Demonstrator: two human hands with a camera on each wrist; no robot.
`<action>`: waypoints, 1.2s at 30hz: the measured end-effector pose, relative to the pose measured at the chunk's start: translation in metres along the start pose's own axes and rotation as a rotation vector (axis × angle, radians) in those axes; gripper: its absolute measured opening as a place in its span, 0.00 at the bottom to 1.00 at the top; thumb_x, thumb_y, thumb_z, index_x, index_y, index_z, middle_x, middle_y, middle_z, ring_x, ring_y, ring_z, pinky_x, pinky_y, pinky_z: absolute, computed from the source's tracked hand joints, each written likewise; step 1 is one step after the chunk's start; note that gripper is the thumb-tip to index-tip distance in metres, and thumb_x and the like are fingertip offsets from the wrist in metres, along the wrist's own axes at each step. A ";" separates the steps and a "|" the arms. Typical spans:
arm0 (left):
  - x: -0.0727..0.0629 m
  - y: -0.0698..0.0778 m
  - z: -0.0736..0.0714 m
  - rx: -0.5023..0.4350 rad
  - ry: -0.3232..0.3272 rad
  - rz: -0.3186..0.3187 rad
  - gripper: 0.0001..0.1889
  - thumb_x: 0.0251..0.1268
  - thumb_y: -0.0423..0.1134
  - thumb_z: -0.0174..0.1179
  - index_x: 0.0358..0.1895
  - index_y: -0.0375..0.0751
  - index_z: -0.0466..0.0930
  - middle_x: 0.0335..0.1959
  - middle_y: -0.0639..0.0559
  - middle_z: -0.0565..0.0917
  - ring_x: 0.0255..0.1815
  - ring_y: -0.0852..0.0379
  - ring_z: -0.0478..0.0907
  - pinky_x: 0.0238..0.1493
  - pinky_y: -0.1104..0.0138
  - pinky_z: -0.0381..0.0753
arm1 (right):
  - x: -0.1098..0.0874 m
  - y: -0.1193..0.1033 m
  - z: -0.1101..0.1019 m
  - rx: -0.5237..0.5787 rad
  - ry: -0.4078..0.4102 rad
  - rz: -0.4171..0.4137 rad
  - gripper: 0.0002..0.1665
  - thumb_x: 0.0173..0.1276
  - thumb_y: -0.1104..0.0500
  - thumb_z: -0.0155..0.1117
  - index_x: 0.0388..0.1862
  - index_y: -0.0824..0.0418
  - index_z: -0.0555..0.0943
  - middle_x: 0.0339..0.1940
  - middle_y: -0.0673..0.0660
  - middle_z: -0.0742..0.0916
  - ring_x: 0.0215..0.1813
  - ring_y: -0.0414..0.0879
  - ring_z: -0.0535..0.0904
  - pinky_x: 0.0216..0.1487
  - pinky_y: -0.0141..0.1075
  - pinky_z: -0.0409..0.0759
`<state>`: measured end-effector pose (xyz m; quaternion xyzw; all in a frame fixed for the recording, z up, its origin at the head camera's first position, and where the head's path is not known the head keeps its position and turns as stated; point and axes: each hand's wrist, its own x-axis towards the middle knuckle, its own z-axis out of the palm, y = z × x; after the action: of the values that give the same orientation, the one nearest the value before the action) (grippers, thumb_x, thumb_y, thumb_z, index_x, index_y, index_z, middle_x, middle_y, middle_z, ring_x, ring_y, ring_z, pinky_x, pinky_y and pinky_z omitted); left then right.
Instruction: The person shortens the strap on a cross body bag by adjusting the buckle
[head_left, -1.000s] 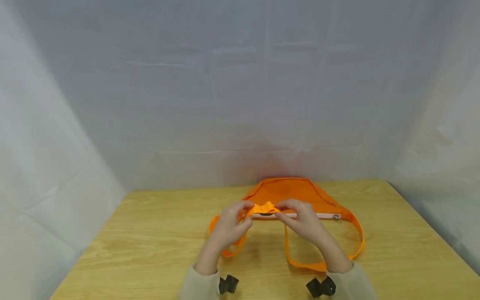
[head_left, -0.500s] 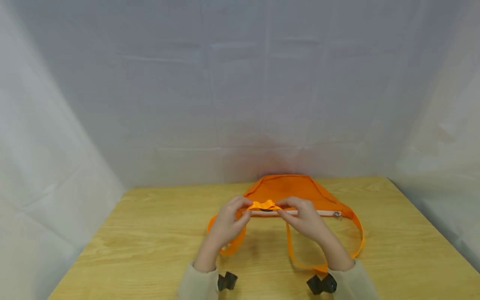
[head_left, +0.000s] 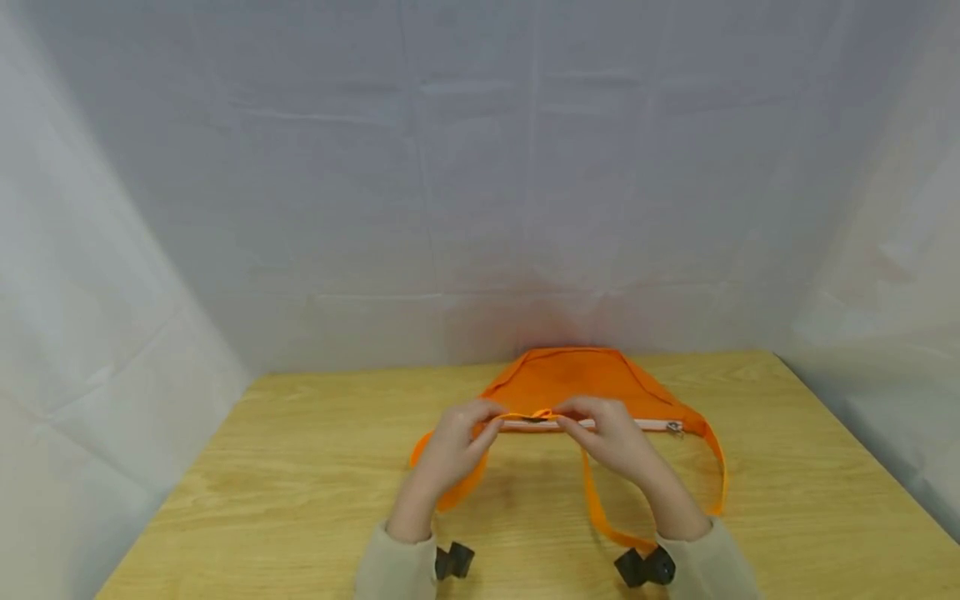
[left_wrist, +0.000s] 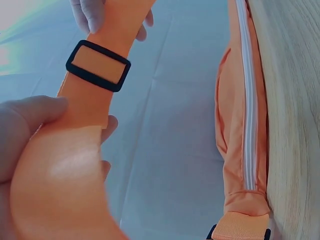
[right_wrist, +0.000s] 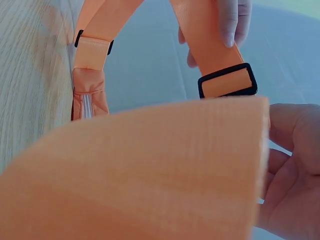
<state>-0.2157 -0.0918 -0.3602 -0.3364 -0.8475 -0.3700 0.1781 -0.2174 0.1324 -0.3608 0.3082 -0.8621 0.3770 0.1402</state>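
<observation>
Strap (left_wrist: 65, 165) right in the thick of it, orange, broad and flat, held up off the desk (head_left: 300, 483) between two hands! Left hand (head_left: 453, 446) has it pinched, thumb on one face and fingers behind; across from it the right hand (head_left: 611, 437) pinches it too. Between those grips sits the black slider (left_wrist: 93, 79), a rectangular frame threaded on the strap, its long side lying crosswise to the strap's length. And the line of this held stretch? Left to right, seen almost edge-on from the head, with a small kink near the right hand. Outside each grip the strap drops away: one loop curls down on the left, a wider one sweeps down on the right, passes behind the right wrist and climbs to the bag's right end.

Beyond the hands, there's the orange bag (head_left: 573, 387), on the far side of the desk, close to the pale sheeting (head_left: 480, 208). Long axis left to right, roughly parallel with the held strap; narrower edge pointing away from the hands, pale zip (head_left: 652, 426) along the near edge, metal puller (head_left: 674, 430) at its right end. Another black fitting (right_wrist: 110, 47) shows where the strap joins the bag's left end. Light sleeves (head_left: 397, 571) and dark wrist mounts (head_left: 455, 561) sit nearest the camera.
</observation>
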 end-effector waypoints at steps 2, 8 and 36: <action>-0.001 0.000 0.000 0.024 -0.021 0.003 0.06 0.60 0.30 0.54 0.38 0.35 0.80 0.35 0.48 0.81 0.36 0.56 0.77 0.38 0.64 0.75 | 0.000 0.000 0.000 -0.004 -0.017 0.012 0.08 0.63 0.63 0.57 0.39 0.63 0.81 0.37 0.54 0.83 0.39 0.46 0.78 0.37 0.38 0.77; -0.002 0.000 -0.002 0.056 -0.063 -0.006 0.07 0.61 0.32 0.53 0.39 0.36 0.80 0.35 0.49 0.81 0.35 0.58 0.77 0.38 0.65 0.75 | 0.000 -0.002 0.000 -0.006 -0.046 0.038 0.08 0.63 0.65 0.55 0.39 0.63 0.81 0.35 0.56 0.83 0.36 0.45 0.78 0.36 0.36 0.77; -0.006 -0.009 -0.012 0.080 -0.142 -0.015 0.03 0.55 0.39 0.60 0.29 0.46 0.81 0.25 0.59 0.80 0.21 0.68 0.70 0.26 0.72 0.72 | -0.002 0.001 -0.002 0.056 -0.169 0.035 0.08 0.65 0.65 0.53 0.38 0.61 0.80 0.31 0.50 0.82 0.28 0.37 0.73 0.30 0.32 0.74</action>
<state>-0.2173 -0.1077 -0.3601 -0.3480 -0.8746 -0.3124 0.1282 -0.2160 0.1348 -0.3610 0.3278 -0.8652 0.3760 0.0516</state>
